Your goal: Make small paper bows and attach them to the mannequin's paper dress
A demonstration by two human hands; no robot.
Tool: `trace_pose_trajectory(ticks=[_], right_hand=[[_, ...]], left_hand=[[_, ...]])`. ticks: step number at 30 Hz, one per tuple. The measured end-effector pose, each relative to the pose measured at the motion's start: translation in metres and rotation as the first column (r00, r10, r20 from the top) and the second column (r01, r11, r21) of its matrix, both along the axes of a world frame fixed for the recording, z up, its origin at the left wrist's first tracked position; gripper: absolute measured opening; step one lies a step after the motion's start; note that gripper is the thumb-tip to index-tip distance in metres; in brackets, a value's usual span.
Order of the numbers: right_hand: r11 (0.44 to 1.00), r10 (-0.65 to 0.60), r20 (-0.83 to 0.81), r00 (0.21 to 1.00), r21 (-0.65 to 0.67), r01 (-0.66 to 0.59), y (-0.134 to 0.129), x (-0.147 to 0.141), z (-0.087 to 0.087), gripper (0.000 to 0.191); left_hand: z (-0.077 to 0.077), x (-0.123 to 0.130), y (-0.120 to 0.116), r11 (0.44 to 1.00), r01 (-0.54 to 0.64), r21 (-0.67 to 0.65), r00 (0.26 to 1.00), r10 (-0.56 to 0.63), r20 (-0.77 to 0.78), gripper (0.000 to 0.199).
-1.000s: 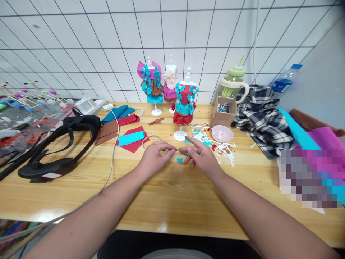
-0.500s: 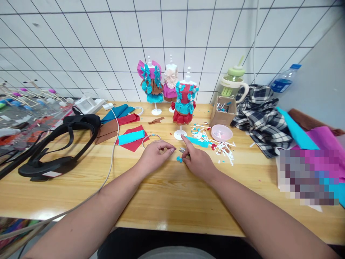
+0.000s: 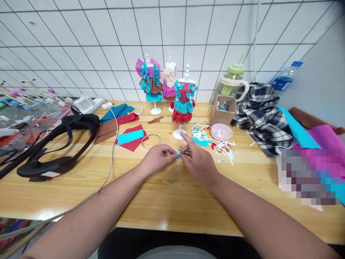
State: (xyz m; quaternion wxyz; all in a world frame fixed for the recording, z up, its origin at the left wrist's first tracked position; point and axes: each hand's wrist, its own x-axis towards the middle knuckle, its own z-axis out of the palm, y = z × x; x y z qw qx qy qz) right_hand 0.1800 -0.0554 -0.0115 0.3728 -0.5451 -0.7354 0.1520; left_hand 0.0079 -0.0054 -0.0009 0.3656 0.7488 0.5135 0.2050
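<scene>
A small blue crepe-paper piece (image 3: 177, 154) is pinched between the fingertips of my left hand (image 3: 159, 157) and my right hand (image 3: 201, 160), low over the table. Tucked in the right hand is a pointed metal tool (image 3: 188, 153), perhaps small scissors; the fingers cover most of it. The right index finger points up, overlapping the white base (image 3: 178, 134) of the nearest mini dress form (image 3: 184, 102) in view. That form wears a red and blue paper dress with blue bows. Beside the right hand lie a blue paper strip (image 3: 199, 141) and scattered white scraps (image 3: 225, 149).
Two more dressed forms, one purple and brown (image 3: 150, 82) and one cream (image 3: 169, 77), stand behind. A pink dish (image 3: 221, 132), cardboard box (image 3: 223, 115) and green-lidded cup (image 3: 234, 81) sit right. Left are red paper (image 3: 132, 144), a black headset (image 3: 67, 163) and a cable (image 3: 111, 162).
The left hand has moved right and now grips the blue paper piece, which was at the right fingertips before. The two hands have come together. The view has shifted slightly.
</scene>
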Motion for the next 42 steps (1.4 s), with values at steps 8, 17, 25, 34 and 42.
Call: trace_pose_trajectory(ticks=[8,17,25,34,42], right_hand=[[0.973,-0.024,-0.356,0.934,-0.223,-0.06,0.009,0.002,-0.004,0.073],[0.933,0.041,-0.408,0.912,-0.311,-0.181,0.007,0.001,-0.005,0.069],[0.959,0.017,-0.356,0.934,-0.258,-0.116,0.007,0.005,-0.001,0.064],[0.974,0.054,-0.271,0.961,-0.196,-0.11,0.004,0.005,-0.002,0.069],[0.982,0.077,-0.374,0.924,-0.13,-0.134,0.005,0.004,0.001,0.054]], left_hand=[[0.001,-0.002,-0.001,0.988,0.08,0.133,0.997,-0.081,-0.002,0.019],[-0.001,-0.001,-0.005,0.933,0.278,0.229,0.96,-0.267,-0.078,0.005],[0.006,-0.004,-0.003,0.959,0.241,0.149,0.969,-0.247,0.02,0.017],[0.008,-0.001,-0.006,0.969,0.219,0.112,0.975,-0.222,0.021,0.018],[0.003,-0.008,0.001,0.846,0.231,0.481,0.973,-0.197,-0.121,0.012]])
